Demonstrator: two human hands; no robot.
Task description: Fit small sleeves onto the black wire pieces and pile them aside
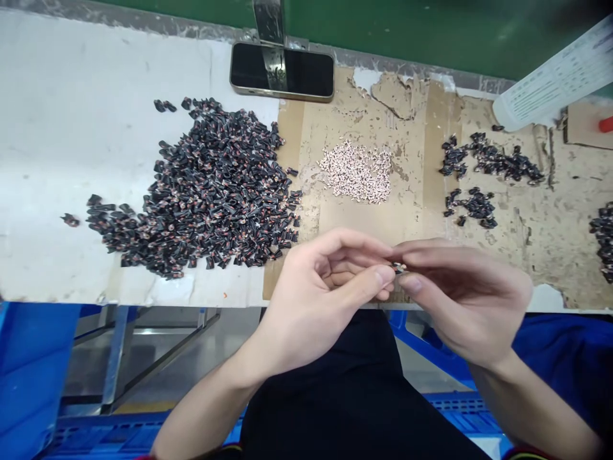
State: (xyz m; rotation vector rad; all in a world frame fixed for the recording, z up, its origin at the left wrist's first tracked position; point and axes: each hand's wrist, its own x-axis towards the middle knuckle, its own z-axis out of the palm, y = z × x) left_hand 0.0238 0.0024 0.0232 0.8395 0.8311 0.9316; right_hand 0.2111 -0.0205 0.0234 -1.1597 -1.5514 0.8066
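My left hand (311,306) and my right hand (469,300) meet fingertip to fingertip over the table's front edge. Thumb and fingers of both pinch a small dark part with light metallic bits (398,268); most of it is hidden, so its exact kind does not show. Beyond my hands lies a small pile of tiny pinkish-copper metal pieces (357,171) on cardboard. To the left spreads a large heap of small black parts with reddish-copper spots (220,185). Smaller clusters of similar black parts (479,207) sit beyond my right hand.
A phone (281,71) lies at the back beneath a metal bracket (269,22). At the back right a translucent bottle-like container with printed text (555,76) leans in near a red item (606,124). More black parts (604,239) are at the right edge. Worn cardboard (373,220) covers the tabletop's middle.
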